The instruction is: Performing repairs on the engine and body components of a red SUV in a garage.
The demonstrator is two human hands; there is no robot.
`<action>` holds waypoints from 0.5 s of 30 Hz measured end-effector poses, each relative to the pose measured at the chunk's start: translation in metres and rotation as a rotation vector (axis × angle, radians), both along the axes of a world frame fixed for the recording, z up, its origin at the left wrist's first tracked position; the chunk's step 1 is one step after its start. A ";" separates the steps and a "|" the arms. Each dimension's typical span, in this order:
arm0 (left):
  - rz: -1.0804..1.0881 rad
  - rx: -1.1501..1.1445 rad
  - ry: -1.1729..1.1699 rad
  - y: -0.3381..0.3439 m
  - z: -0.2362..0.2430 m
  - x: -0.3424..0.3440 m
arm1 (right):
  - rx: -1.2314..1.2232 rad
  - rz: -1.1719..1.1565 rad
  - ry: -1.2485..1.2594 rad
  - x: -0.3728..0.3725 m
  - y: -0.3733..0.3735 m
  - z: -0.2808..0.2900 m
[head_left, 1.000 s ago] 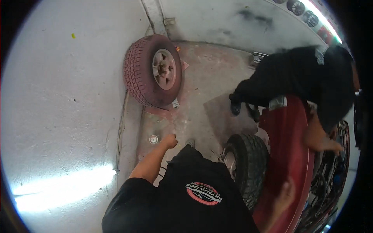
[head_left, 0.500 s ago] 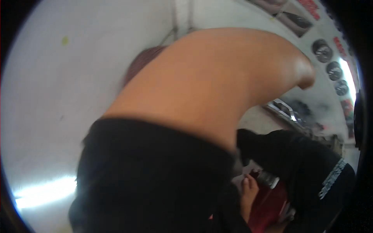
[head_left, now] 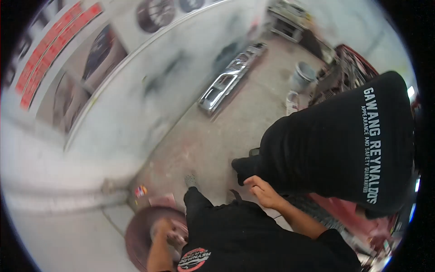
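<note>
Concrete floor (head_left: 204, 140), stained pinkish, runs away from us toward the back of the workshop, hemmed on the left by a pale wall (head_left: 136, 113) with posters along its top.

Our left hand (head_left: 166, 232) rests on the face of a dusty reddish wheel (head_left: 140, 235) that lies low at the wall's foot. Its fingers look curled against the hub, but the picture is too blurred for us to tell whether they grip anything. The wheel sits directly under that hand, at the lower left, against our dark trouser leg.

Our right hand (head_left: 263, 192) hangs loosely half-open, fingers bent, holding nothing. It is well apart from the wheel, just beside the black-clad back of a co-worker (head_left: 344, 140) who is bent over to our right.

Open floor lies ahead, between the wall and the co-worker. Farther out a chrome bumper (head_left: 229, 79) lies along the wall's base, and a grey bucket (head_left: 302, 75) stands near the red car body (head_left: 349, 68). To the right, room is tight: the co-worker and red bodywork fill that side.
</note>
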State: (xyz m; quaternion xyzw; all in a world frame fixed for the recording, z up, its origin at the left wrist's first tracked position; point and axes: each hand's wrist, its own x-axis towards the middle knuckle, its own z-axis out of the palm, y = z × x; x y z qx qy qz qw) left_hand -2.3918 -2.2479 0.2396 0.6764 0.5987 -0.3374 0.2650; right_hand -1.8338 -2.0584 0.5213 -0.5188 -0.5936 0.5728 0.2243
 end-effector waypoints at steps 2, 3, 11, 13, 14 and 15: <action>-0.247 -0.296 -0.219 0.043 -0.007 0.011 | 0.001 -0.175 -0.070 0.019 0.022 -0.027; -0.262 -0.292 -0.170 0.022 -0.032 -0.020 | 0.008 -0.197 -0.024 -0.003 0.046 -0.028; 0.270 0.229 -0.225 0.527 0.013 -0.092 | -0.298 -0.639 0.188 -0.117 0.191 0.004; 0.353 0.273 -0.279 0.644 0.037 -0.062 | -0.218 -0.660 0.174 -0.115 0.219 -0.014; 0.391 0.318 -0.324 0.689 0.040 -0.068 | -0.218 -0.694 0.181 -0.111 0.243 -0.020; 0.428 0.360 -0.373 0.730 0.040 -0.062 | -0.207 -0.717 0.190 -0.102 0.269 -0.025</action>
